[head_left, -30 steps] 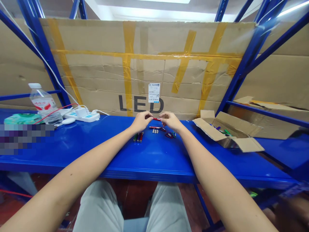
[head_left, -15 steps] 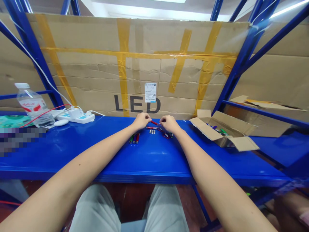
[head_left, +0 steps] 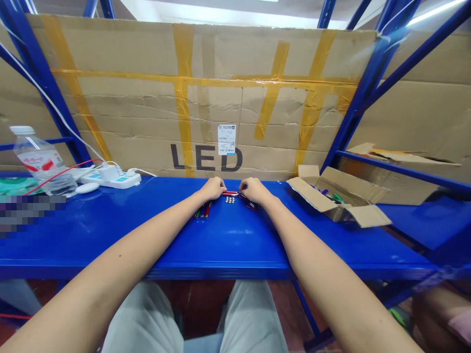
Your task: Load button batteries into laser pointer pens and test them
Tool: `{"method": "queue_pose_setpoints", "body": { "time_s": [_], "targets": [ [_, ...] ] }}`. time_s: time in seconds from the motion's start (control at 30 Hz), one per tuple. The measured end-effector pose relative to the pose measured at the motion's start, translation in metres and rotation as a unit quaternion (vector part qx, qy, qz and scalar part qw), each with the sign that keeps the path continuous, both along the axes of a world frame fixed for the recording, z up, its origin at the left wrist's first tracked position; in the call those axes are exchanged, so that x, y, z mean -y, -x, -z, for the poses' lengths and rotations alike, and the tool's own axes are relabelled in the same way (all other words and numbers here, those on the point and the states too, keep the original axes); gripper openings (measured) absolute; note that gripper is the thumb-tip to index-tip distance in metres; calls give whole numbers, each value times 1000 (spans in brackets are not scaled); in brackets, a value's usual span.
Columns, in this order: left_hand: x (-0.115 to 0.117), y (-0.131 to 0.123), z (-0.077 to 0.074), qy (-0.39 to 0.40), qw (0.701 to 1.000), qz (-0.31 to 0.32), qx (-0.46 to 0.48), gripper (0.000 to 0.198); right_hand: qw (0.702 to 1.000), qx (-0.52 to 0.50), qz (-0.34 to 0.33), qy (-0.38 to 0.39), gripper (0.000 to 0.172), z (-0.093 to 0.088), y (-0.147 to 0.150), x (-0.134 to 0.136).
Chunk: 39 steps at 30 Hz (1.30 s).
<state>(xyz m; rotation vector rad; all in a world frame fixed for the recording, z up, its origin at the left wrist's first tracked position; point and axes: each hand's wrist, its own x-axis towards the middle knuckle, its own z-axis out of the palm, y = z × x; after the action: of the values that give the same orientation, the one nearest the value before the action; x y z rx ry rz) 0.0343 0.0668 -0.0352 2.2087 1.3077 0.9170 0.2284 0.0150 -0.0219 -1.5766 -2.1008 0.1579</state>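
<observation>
Between my hands a slim red pen-shaped tube [head_left: 230, 193] lies level, low over the table. My left hand [head_left: 213, 189] is closed, its fingertips pinching the tube's left end. My right hand [head_left: 254, 190] is closed too, thumb and fingers together at the right end. Just in front are several small silver button cells [head_left: 230, 200] in neat rows. Green, purple and red tubes [head_left: 202, 211] lie side by side near my left wrist, partly covered by it. A dark red looped cord [head_left: 251, 204] lies under my right hand, mostly hidden.
An open cardboard box [head_left: 336, 196] holding coloured tubes stands at the right. To the left are a power strip [head_left: 117, 180], a white mouse-like object [head_left: 87, 188] and a water bottle [head_left: 44, 162]. A large cardboard sheet [head_left: 147, 113] closes off the back of the blue table [head_left: 235, 245].
Both hands have come down slightly toward the table. The tilted red tube held between them is now level, and two separate red tubes no longer show. The whole view has shifted a little.
</observation>
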Motion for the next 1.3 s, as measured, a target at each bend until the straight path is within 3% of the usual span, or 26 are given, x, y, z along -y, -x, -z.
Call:
{"method": "queue_pose_setpoints", "body": {
  "time_s": [0.13, 0.3, 0.5, 0.77, 0.87, 0.97, 1.07, 1.3],
  "targets": [
    [2, 1, -2, 12, 1000, 10, -8, 17, 1000, 8, -13, 20, 18, 0, 2, 2],
    [11, 5, -11, 49, 996, 70, -33, 16, 999, 18, -13, 40, 6, 0, 2, 3],
    [25, 3, -22, 57, 990, 48, -120, 22, 999, 26, -17, 33, 13, 4, 2, -2],
    [21, 16, -25, 34, 991, 48, -122, 26, 999, -24, -22, -26, 24, -6, 2, 4],
    [19, 36, -35, 27, 987, 72, -139, 23, 994, -60, -81, -46, 23, -12, 12, 17],
    [22, 55, -50, 72, 967, 155, -189, 21, 981, -73, -181, -17, 26, -13, 33, 32],
    [27, 63, -58, 104, 947, 188, -239, 21, 965, -51, -255, -17, 27, -8, 56, 44],
    [33, 58, -58, 129, 931, 169, -296, 22, 952, -2, -305, -5, 23, -1, 71, 47]
  ]
}}
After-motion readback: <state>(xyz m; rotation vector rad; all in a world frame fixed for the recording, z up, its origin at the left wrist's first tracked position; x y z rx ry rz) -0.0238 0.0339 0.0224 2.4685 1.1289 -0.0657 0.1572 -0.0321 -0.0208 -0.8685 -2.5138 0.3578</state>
